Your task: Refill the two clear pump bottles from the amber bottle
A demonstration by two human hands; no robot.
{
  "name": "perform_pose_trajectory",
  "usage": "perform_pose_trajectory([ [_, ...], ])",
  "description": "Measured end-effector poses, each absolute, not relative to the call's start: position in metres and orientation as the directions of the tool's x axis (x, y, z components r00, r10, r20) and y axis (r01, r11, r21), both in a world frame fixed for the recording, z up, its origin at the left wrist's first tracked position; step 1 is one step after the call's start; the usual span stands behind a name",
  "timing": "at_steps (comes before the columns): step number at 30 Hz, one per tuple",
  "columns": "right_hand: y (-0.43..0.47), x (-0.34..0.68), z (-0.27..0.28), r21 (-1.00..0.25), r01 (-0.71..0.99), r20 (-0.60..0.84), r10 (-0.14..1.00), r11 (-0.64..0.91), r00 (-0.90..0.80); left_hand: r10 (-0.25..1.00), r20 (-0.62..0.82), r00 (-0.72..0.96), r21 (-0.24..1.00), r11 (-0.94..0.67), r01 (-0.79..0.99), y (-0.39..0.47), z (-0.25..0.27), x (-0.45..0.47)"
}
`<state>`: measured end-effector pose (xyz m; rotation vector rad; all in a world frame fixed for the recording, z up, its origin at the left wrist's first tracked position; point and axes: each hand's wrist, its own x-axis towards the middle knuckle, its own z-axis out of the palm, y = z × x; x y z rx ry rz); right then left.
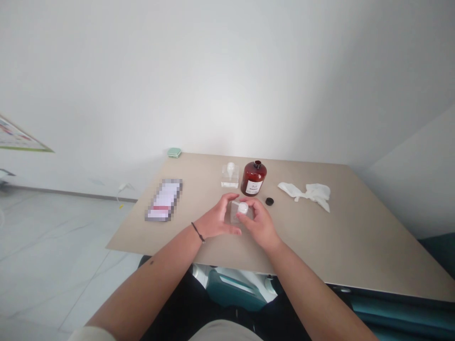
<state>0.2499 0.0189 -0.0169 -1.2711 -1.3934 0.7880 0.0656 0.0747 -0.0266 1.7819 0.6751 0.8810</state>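
Observation:
A small clear square bottle [234, 216] with a rounded white cap [243, 207] stands near the table's front edge. My right hand [263, 228] closes on its cap and upper right side, thumb against the cap. Around the bottle's left side curves my left hand [214, 220], thumb and fingers apart; whether it touches the bottle I cannot tell. Just behind are a second clear bottle [226, 179] with a white top and some clear liquid, and an uncapped brown bottle [253, 177] with a white label. A black screw cap [269, 201] lies to the right.
Crumpled white tissue [313, 193] lies on the right of the beige table [337, 241]. On the left is a blurred-out phone [164, 200]. A small green case [174, 152] sits at the back left corner. The white wall [227, 85] rises behind the table.

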Motion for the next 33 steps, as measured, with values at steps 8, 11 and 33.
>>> perform_pose_trajectory([
  [8, 0.021, 0.251, -0.019, -0.919, 0.280, 0.311, 0.947, 0.279, 0.077, 0.888, 0.175, 0.426, 0.974, -0.093, -0.208, 0.066, -0.013, 0.089],
  [11, 0.021, 0.250, -0.021, -0.921, 0.284, 0.306, 0.945, 0.265, 0.112, 0.902, 0.149, 0.406, 0.969, -0.050, -0.244, 0.062, -0.013, 0.095],
  [33, 0.019, 0.257, -0.038, -0.901, 0.187, 0.400, 0.916, 0.391, 0.011, 0.891, 0.169, 0.421, 0.928, 0.000, -0.374, 0.065, -0.028, 0.093],
])
